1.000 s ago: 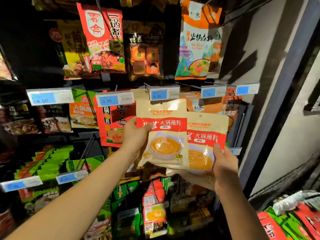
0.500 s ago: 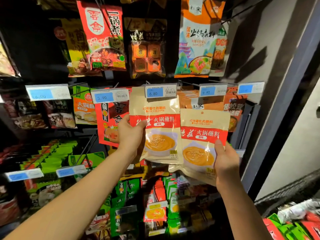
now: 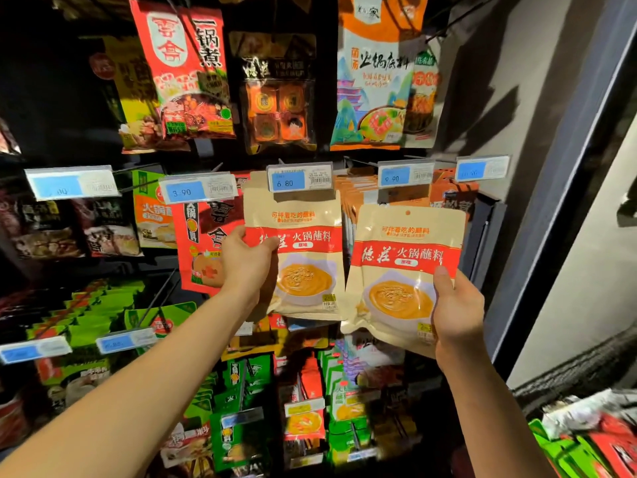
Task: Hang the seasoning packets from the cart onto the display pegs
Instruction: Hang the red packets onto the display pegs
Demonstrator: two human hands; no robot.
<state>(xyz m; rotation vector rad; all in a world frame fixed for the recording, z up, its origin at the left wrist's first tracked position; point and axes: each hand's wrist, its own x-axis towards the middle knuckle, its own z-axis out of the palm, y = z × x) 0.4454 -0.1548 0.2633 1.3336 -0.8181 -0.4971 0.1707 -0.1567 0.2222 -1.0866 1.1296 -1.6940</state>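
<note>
Two beige sauce packets are showing mid-frame. The left hand (image 3: 246, 262) is pinching the left packet (image 3: 306, 274) by its left edge, its top tucked behind the 6.80 price tag (image 3: 299, 176), third of five in that row. The right hand (image 3: 456, 308) is gripping the right packet (image 3: 401, 270) by its lower right corner. A narrow gap is separating their edges.
</note>
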